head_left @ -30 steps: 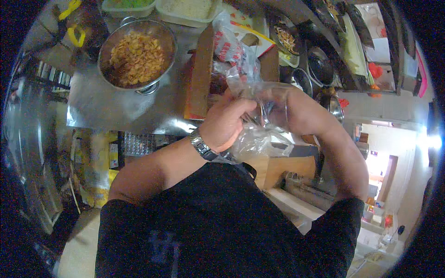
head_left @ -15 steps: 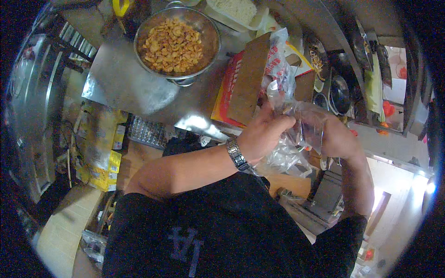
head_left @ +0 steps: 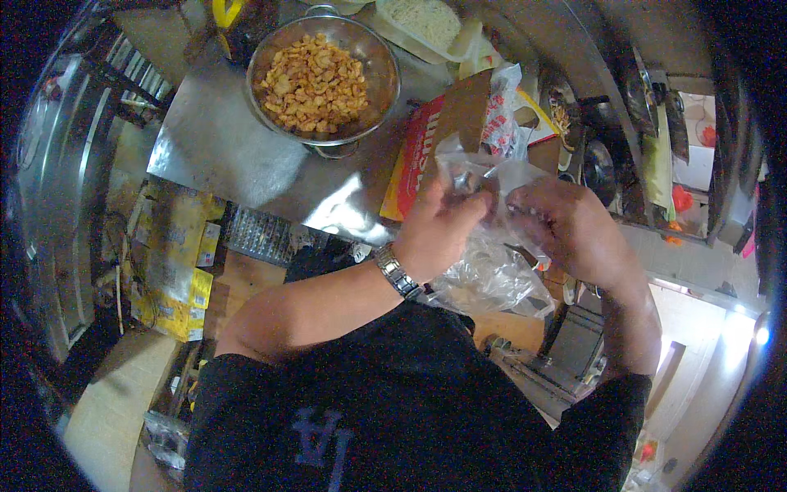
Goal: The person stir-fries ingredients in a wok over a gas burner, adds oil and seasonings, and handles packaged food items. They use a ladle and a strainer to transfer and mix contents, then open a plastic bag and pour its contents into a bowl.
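Note:
Between my hands hangs a clear plastic bag (head_left: 496, 279), its crumpled body sagging below my wrists. My left hand (head_left: 438, 225), with a metal watch at the wrist, pinches one side of the bag's mouth between thumb and fingers. On the other side my right hand (head_left: 561, 225) is closed on the bag's edge, fingers curled inward. The film at the top is spread between the two hands. Just beyond them stands an open cardboard box (head_left: 459, 115) with a red and yellow side. Printed plastic wrapping (head_left: 502, 115) sticks out of it.
On the metal table (head_left: 221, 131), a steel colander (head_left: 389, 90) holds golden-brown fried pieces (head_left: 316, 82). Behind it sits a white tray of pale crumbs (head_left: 422, 25). Dark pans (head_left: 600, 164) lie at the right. Yellow cartons (head_left: 176, 287) are stacked below the table at the left.
Both hands have drawn apart, the left moving leftward, and the bag's mouth is now spread wider between them. The view has shifted slightly.

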Demonstrator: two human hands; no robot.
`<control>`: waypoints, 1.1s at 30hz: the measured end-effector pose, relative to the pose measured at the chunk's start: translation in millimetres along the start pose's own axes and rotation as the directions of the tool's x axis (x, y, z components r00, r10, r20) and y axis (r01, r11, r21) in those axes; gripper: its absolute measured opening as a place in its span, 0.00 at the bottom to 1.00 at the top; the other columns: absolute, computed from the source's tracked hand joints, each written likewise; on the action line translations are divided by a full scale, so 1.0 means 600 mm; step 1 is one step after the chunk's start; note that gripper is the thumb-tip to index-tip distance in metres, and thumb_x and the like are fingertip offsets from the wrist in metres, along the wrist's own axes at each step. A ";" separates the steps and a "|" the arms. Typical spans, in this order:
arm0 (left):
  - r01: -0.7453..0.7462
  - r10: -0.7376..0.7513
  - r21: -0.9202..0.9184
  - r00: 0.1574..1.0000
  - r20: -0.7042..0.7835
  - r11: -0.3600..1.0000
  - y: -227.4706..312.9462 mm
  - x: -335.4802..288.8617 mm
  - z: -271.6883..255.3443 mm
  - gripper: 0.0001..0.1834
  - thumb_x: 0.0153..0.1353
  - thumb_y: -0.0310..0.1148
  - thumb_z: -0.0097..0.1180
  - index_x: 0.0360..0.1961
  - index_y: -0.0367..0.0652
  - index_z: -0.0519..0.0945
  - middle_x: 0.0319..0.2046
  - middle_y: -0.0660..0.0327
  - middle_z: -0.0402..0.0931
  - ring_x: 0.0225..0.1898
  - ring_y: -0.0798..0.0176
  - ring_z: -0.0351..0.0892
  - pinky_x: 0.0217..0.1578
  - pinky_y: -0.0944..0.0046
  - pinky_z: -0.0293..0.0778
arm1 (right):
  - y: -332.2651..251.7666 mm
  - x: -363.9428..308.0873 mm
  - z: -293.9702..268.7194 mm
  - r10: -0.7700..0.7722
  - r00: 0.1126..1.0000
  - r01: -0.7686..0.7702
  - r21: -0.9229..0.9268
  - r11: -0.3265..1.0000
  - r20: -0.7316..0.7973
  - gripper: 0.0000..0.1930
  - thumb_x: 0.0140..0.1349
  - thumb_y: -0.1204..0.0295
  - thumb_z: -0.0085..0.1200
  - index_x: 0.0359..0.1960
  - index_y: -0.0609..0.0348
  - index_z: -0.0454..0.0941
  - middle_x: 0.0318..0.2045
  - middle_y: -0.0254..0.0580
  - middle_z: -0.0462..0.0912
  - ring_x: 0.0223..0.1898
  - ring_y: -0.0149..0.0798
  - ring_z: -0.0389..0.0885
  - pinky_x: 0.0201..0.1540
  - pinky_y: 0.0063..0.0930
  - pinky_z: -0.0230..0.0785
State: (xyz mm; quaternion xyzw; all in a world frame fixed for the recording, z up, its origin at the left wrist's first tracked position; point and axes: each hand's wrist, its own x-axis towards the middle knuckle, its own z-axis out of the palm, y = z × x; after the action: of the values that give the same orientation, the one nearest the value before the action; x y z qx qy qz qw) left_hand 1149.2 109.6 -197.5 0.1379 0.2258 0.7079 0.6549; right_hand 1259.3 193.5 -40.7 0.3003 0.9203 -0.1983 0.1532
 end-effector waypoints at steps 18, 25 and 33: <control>-0.022 0.014 -0.217 0.999 -0.037 0.976 0.108 -0.043 -0.161 0.18 0.69 0.32 0.46 0.59 0.43 0.69 0.53 0.54 0.74 0.56 0.54 0.73 0.60 0.50 0.65 | 0.005 0.116 -0.013 0.185 0.969 0.070 0.900 0.430 -0.164 0.10 0.67 0.69 0.53 0.45 0.59 0.78 0.35 0.27 0.82 0.26 0.19 0.73 0.31 0.16 0.68; -0.030 -0.003 -0.228 0.990 -0.141 0.973 0.130 -0.130 -0.230 0.21 0.68 0.35 0.45 0.61 0.42 0.68 0.53 0.51 0.72 0.56 0.52 0.70 0.60 0.50 0.64 | -0.001 0.269 -0.001 0.241 0.959 0.003 0.852 0.524 -0.152 0.16 0.65 0.72 0.54 0.52 0.67 0.73 0.45 0.44 0.80 0.43 0.34 0.82 0.49 0.27 0.76; -0.045 -0.001 -0.269 0.986 -0.169 0.962 0.132 -0.149 -0.220 0.23 0.70 0.31 0.42 0.65 0.40 0.63 0.56 0.51 0.71 0.58 0.51 0.70 0.60 0.48 0.65 | -0.040 0.227 -0.009 0.101 0.989 -0.002 0.687 0.727 -0.104 0.22 0.64 0.68 0.56 0.56 0.69 0.71 0.50 0.46 0.78 0.48 0.34 0.79 0.55 0.29 0.71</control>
State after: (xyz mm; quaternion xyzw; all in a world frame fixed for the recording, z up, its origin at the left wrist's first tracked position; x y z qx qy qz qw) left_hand 1025.3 -0.7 -262.7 -0.0107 0.1792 0.7486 0.6383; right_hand 1138.3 245.5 -84.1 0.3737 0.7819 -0.4983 -0.0251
